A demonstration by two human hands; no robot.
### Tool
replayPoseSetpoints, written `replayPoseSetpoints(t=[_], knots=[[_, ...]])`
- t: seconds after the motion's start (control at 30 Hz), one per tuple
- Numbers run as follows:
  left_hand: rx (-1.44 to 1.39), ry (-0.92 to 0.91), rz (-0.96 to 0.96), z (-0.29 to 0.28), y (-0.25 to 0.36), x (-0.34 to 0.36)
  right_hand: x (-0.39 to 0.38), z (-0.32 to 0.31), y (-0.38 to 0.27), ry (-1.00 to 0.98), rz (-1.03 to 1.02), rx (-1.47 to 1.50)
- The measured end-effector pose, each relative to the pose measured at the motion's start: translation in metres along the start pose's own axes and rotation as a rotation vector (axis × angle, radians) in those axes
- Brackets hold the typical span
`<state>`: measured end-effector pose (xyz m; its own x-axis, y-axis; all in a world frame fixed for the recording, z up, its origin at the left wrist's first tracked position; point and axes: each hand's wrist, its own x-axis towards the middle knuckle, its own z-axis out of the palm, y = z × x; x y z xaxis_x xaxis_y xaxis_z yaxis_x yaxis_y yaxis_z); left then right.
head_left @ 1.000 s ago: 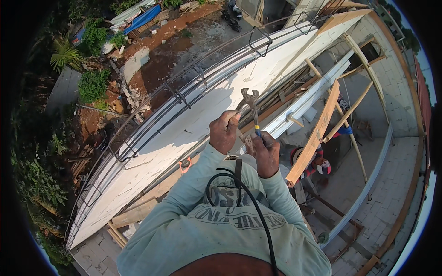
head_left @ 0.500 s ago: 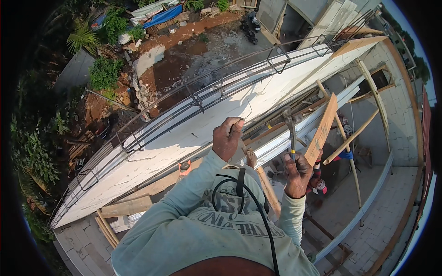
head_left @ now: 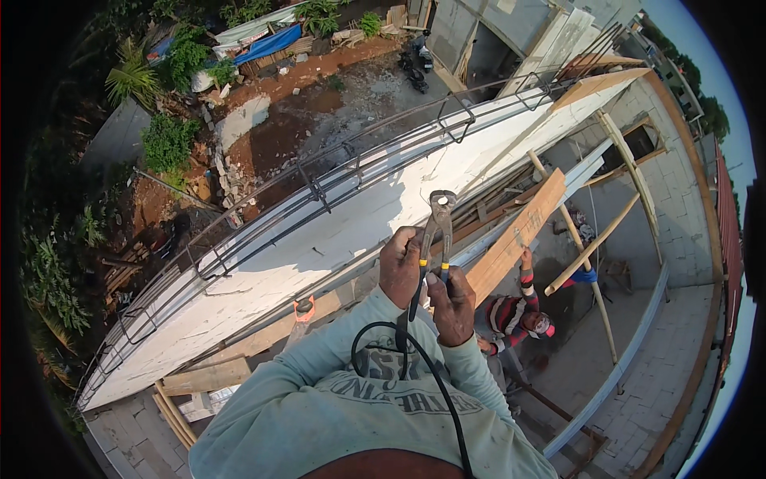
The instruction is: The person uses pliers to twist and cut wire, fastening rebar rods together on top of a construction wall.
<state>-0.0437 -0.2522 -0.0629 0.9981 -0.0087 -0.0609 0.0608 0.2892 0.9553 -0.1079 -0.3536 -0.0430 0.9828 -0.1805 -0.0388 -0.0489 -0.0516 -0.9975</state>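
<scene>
In front of my chest I hold a pair of end-cutting pincers (head_left: 440,223) upright, jaws pointing away from me and handles spread. My left hand (head_left: 400,267) is closed at the left handle. My right hand (head_left: 452,310) grips the lower end of the right handle. A thin wire may stick up near my left hand, too faint to be certain. Beyond the pincers lies the top of a long white block wall (head_left: 335,227), with a cage of steel reinforcing bars (head_left: 317,191) running along it.
Right of my hands a wooden plank (head_left: 519,231) slopes upward. Below it a co-worker in a striped shirt (head_left: 507,313) reaches up to the plank. Bamboo poles (head_left: 594,243) cross the drop at right. An orange-handled saw (head_left: 303,310) lies at left. Rubble ground (head_left: 319,104) is far below the wall.
My right hand has moved left with the pincers, and my left hand is now at their left handle. The plank has shifted left and downward, and more of the co-worker shows.
</scene>
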Motion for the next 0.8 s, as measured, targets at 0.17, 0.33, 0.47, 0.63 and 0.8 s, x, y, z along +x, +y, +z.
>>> replayPoseSetpoints(t=[0.17,0.33,0.47,0.63,0.8], knots=[[0.364,0.073,0.281,0.007,-0.015,0.008,0.005,-0.009,0.008,-0.022,-0.136,0.012],[0.411,0.077,0.22,0.01,-0.005,0.015,0.015,-0.024,0.004,-0.049,0.004,0.366],[0.316,0.159,0.147,-0.021,-0.016,0.027,0.043,-0.048,-0.016,-0.085,0.008,0.507],[0.282,0.18,0.136,-0.039,-0.005,0.02,0.131,-0.092,-0.036,0.003,-0.193,-0.057],[0.322,0.153,0.099,-0.04,0.004,0.004,0.233,-0.114,-0.046,0.03,-0.555,-0.619]])
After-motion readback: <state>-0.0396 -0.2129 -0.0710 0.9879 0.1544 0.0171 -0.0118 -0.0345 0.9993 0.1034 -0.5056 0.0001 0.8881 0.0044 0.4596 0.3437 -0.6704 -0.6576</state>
